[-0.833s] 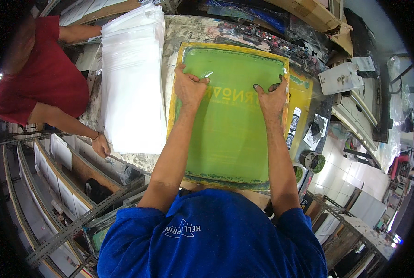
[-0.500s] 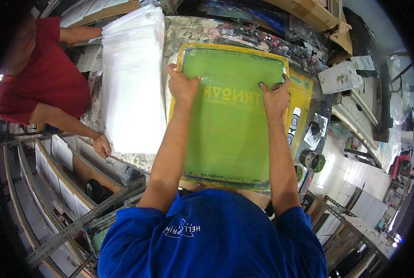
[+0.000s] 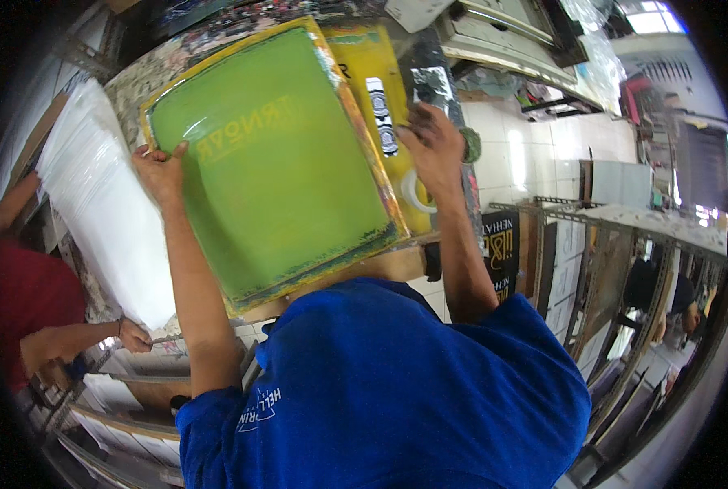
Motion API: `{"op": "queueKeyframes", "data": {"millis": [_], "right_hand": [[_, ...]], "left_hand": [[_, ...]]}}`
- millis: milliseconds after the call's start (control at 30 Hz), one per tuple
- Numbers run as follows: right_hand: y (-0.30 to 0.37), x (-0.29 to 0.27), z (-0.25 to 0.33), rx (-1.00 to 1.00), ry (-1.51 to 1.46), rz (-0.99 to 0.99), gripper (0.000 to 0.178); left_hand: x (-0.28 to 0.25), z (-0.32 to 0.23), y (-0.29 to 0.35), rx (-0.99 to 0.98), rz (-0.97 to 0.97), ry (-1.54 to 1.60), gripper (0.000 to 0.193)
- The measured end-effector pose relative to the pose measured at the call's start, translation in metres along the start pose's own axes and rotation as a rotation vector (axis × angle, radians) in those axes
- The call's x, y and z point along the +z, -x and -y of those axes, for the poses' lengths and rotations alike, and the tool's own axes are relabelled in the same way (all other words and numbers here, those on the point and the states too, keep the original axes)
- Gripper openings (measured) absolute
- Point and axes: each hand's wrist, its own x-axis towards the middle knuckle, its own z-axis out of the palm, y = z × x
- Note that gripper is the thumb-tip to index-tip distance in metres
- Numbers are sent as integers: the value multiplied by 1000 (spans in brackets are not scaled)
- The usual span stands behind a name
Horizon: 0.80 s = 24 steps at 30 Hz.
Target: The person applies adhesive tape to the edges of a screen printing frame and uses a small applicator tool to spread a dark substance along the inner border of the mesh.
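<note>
Right hand [image 3: 431, 147]: gone from the right edge of the green printing screen [image 3: 266, 204] since the earlier frame; now upper right of centre, over a yellow panel [image 3: 372, 50]; fingers half bent, blurred; cannot tell if holding anything
Left hand [image 3: 162, 173]: grips the screen's left edge, thumb on mesh; probably steadying it single-handed
Screen position: upper left of centre; view swung too
White ring [image 3: 407, 191]: on panel, beside right wrist; likely parked within reach
Black-and-white strips [image 3: 387, 134]: on panel, left of right fingers
White sheets [image 3: 119, 228]: piled at left; presumably reachable by both people
Co-worker's hand [image 3: 134, 336]: lower left, near pile
</note>
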Motion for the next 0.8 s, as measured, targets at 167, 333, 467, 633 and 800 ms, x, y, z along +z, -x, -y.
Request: {"op": "queueKeyframes", "data": {"millis": [167,333,467,633,800], "right_hand": [[82,-137,-19,38,601,-222,42],[154,-159,-21,170,671,89,69],[203,-117,-45,47,648,335,49],[171,-89,-22,126,476,-88,30],[56,11,27,-370,359,14,28]], "left_hand": [[10,24,-13,24,79,201,68],[-3,43,-1,55,77,487,55],[-27,36,58,94,-12,461,51],[-77,13,130,69,28,98,55],[-83,31,164,107,-11,63,63]]}}
